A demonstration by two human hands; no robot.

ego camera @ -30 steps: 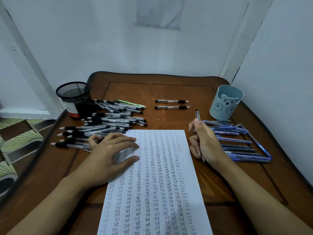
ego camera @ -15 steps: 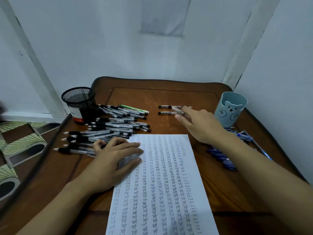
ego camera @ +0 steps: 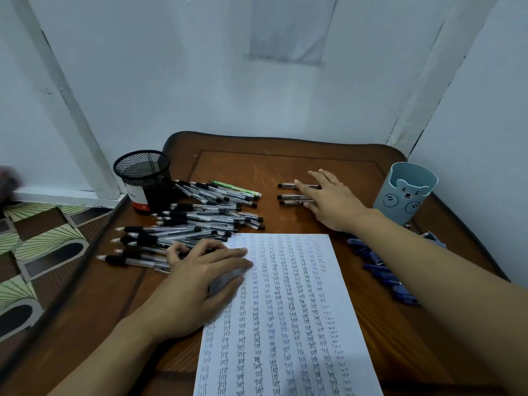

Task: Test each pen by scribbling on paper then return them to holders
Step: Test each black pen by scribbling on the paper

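A white sheet of paper [ego camera: 288, 310] covered in rows of handwriting lies in front of me. My left hand [ego camera: 200, 278] presses flat on its top left corner, fingers spread. My right hand [ego camera: 328, 200] reaches forward, fingers straight, resting on three black pens [ego camera: 288, 192] lying side by side at the table's middle back. A pile of several black pens [ego camera: 194, 221], with one green pen on its far side, lies left of the paper. Several blue pens [ego camera: 383, 275] lie to the right, partly hidden by my right forearm.
A black mesh holder [ego camera: 143, 178] stands at the back left. A light blue cup with a bear face [ego camera: 404, 192] stands at the back right. White walls enclose the wooden table [ego camera: 257, 164] on the far and right sides. A patterned floor shows to the left.
My right hand moved from beside the blue pens to the middle back and set down the pen it held. Three pens now lie there instead of two. The left hand stayed put.
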